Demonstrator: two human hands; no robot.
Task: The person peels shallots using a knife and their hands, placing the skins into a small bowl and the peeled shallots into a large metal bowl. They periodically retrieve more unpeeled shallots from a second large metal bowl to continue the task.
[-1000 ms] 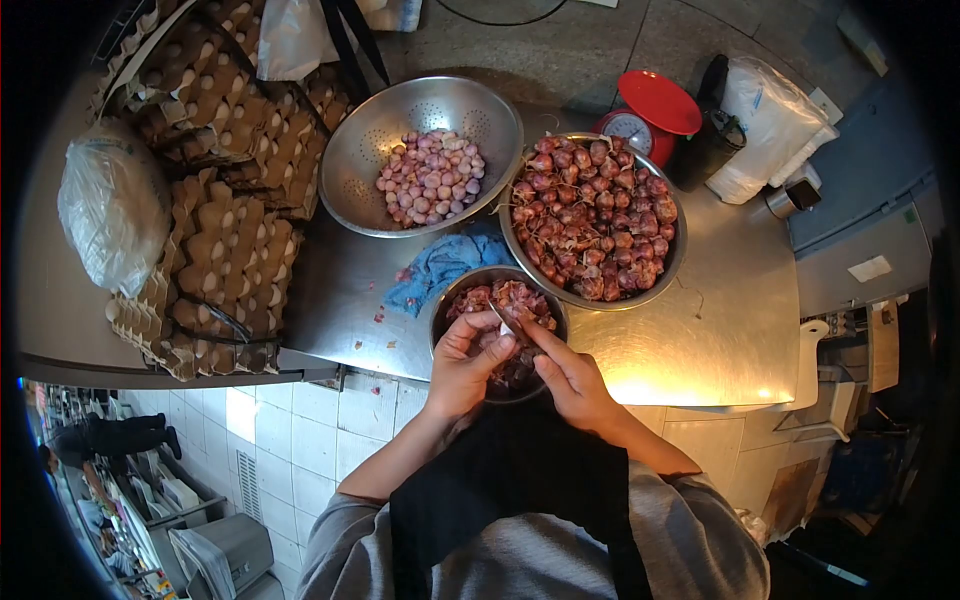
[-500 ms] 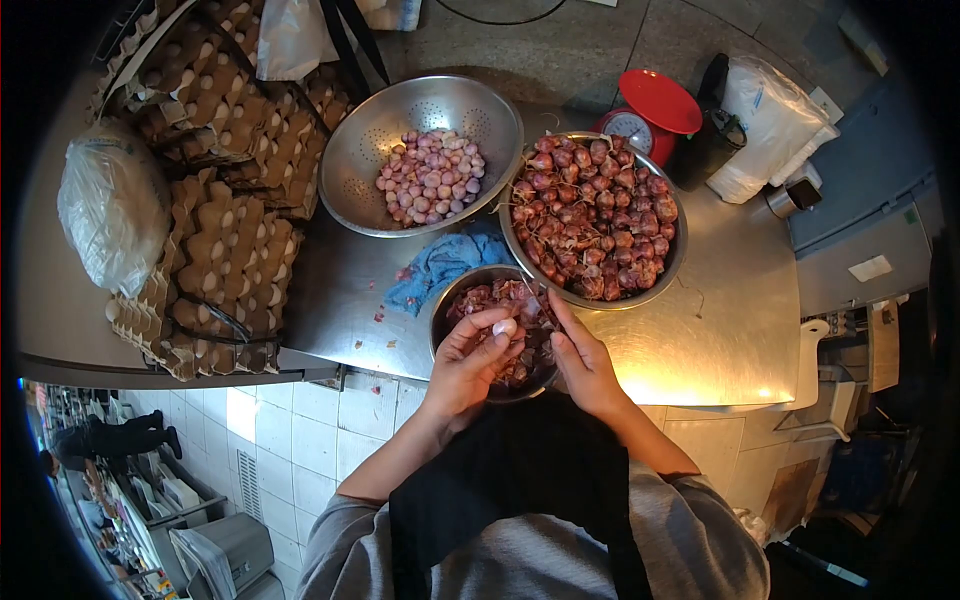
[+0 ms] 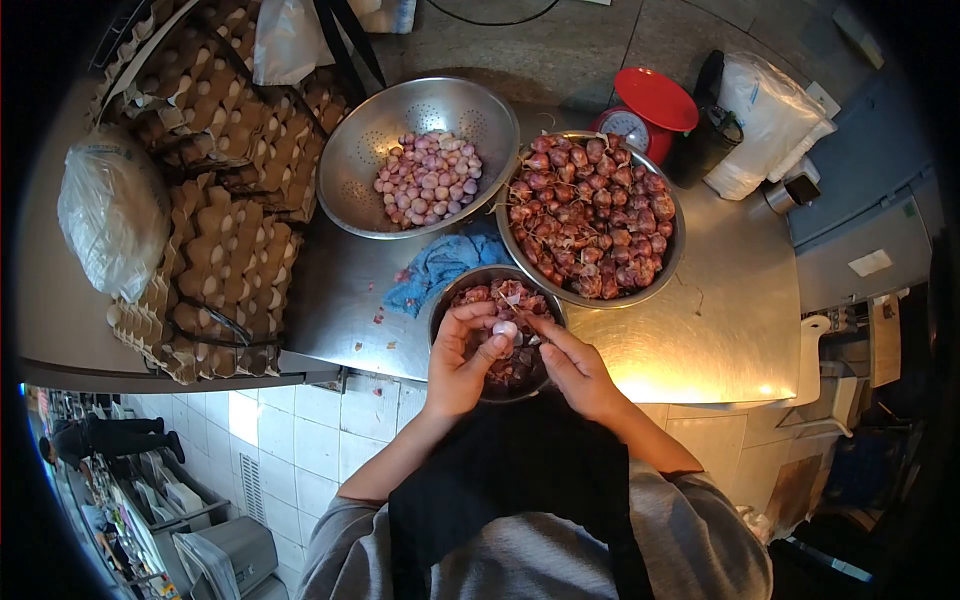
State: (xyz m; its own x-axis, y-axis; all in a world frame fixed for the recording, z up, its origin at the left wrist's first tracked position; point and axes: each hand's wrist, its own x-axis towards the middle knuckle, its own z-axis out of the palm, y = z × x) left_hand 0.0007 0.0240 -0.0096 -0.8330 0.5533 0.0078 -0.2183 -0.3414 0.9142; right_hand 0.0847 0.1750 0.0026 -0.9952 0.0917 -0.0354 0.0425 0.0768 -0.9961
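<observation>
My left hand (image 3: 463, 358) is closed on a pale, peeled shallot (image 3: 505, 329), pinched between thumb and fingertips. Close beside it, my right hand (image 3: 575, 367) grips a small knife (image 3: 514, 306), whose thin blade points up and left; its handle is hidden in the fingers. Both hands are over a small metal bowl (image 3: 436, 318) holding reddish skins (image 3: 482, 296). Beyond it to the right, a wide metal bowl (image 3: 676, 262) is full of unpeeled red shallots (image 3: 590, 215). A metal colander (image 3: 345, 140) at the back left contains peeled pinkish shallots (image 3: 428, 180).
A blue cloth (image 3: 440, 270) lies against the small bowl. Egg trays (image 3: 225, 270) and a plastic bag (image 3: 115, 210) crowd the left. A red scale (image 3: 655, 100) and a white bag (image 3: 765, 120) stand at the back right of the steel table (image 3: 700, 350). A person (image 3: 110, 437) is far left.
My right hand has lowered slightly, and the knife has swung leftward over the bowl, nearer the shallot. My left hand keeps its pinch on the shallot almost in place.
</observation>
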